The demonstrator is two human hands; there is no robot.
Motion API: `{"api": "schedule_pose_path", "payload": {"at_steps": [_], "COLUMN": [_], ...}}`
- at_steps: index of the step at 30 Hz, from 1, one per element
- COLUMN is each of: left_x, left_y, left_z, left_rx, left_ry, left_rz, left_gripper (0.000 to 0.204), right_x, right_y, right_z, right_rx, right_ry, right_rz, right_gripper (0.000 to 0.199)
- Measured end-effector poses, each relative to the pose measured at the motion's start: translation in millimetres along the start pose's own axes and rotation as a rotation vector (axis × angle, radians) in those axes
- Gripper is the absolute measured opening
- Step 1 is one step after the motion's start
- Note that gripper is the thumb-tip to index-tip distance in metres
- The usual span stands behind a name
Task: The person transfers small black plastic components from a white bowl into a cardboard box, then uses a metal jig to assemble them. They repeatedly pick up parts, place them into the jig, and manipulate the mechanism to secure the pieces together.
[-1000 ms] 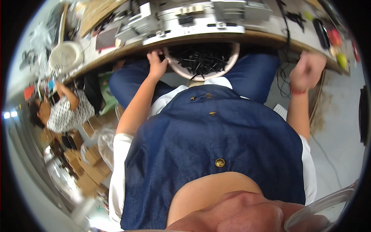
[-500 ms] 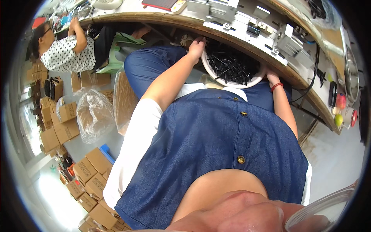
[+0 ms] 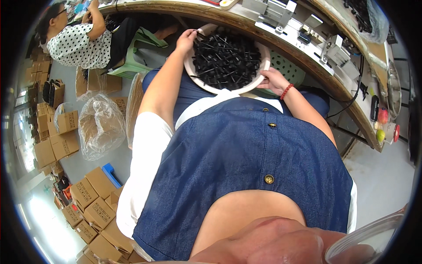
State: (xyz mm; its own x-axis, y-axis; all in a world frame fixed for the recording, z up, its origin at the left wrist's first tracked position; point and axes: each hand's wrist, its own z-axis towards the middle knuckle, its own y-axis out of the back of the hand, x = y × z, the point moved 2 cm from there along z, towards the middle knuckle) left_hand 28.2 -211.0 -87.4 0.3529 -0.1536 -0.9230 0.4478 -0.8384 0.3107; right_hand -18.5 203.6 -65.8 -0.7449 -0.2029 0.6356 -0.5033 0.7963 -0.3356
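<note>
Holding a round basket (image 3: 265, 56) heaped with black parts (image 3: 226, 60) at upper centre of frame, by its upper-left rim with left hand (image 3: 186, 41), fingers curled closed, and lower-right rim with right hand (image 3: 276, 82), fingers narrowly pinched.

Your left hand (image 3: 186, 40) gripped pale round basin (image 3: 190, 67) at upper-left rim; your right hand (image 3: 274, 81), red bead bracelet (image 3: 286, 91) at wrist, pinched rim at lower right. Basin sat over your lap, heaped with slim black parts (image 3: 226, 59). Green perforated stool (image 3: 286, 68) showed just right of basin, under bench (image 3: 307, 66). Metal fixtures (image 3: 338, 53) stood on bench before you. Co-worker in dotted top (image 3: 79, 46) sat well off to your left, cardboard boxes (image 3: 99, 213) stacked behind.
</note>
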Motion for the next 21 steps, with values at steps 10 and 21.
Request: {"api": "schedule_pose_path", "payload": {"at_steps": [10,21], "left_x": [-44.4,-61.2], "left_y": [121.9,149.9], "left_z": [-36.0,-65.4], "left_rx": [0.028,0.04], "left_ry": [0.237,0.353], "left_rz": [0.08,0.056], "left_gripper": [0.029,0.026], "right_x": [20.4,24.9], "right_y": [-106.7,-114.3], "right_z": [-24.4,-31.8], "right_rx": [0.229,0.354], "right_ry": [-0.087,-0.118], "right_rz": [0.106,0.2], "right_gripper": [0.025,0.027]}}
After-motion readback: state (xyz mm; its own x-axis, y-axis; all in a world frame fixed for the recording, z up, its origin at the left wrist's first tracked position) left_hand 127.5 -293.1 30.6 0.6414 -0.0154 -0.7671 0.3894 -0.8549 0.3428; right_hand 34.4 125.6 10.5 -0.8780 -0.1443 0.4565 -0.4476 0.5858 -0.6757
